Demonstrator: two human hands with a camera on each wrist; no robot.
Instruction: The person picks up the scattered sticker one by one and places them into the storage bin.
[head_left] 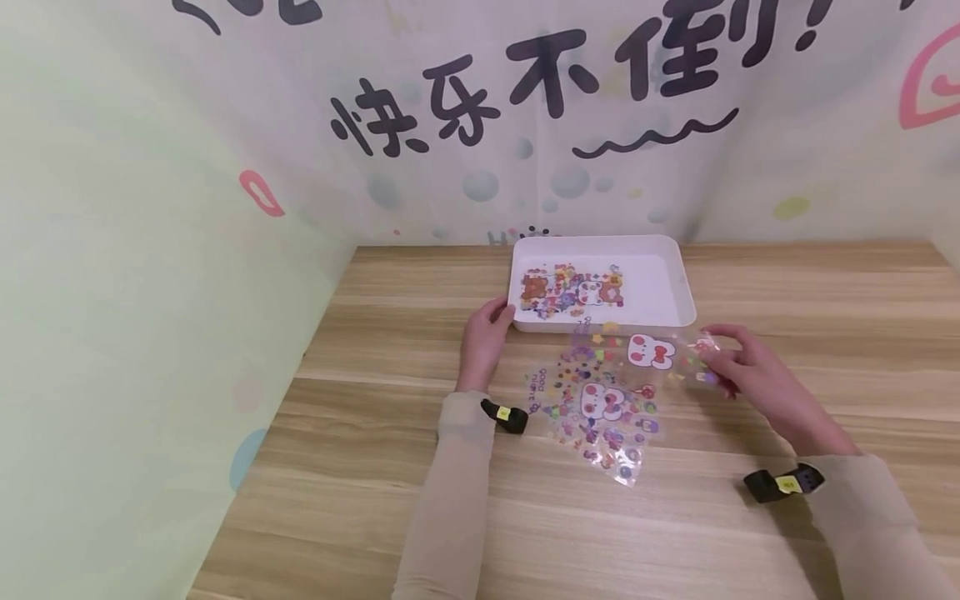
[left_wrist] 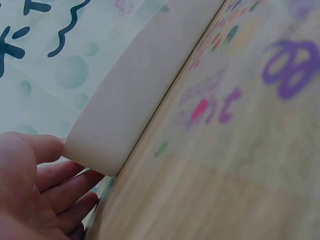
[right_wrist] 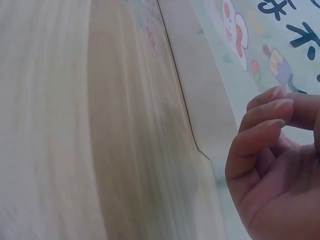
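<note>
A shallow white tray (head_left: 654,287) stands on the table against the back wall. At its near left corner my left hand (head_left: 483,342) grips the wall; the left wrist view shows the thumb at the tray's (left_wrist: 117,107) corner and the fingers beneath. My right hand (head_left: 753,379) pinches the right end of a clear sticker sheet (head_left: 651,352) printed with a white rabbit, raised in front of the tray. Another clear sticker sheet (head_left: 602,402) with a similar rabbit lies below and overlaps it in the head view. Thumb and curled fingers meet in the right wrist view.
Inside the tray's left part lie colourful clear stickers (head_left: 570,292) with bears and a rabbit. Behind the tray rises a printed cloth wall (head_left: 465,208) with large black characters; a pale wall (head_left: 150,333) borders the wooden table (head_left: 375,467) on the left.
</note>
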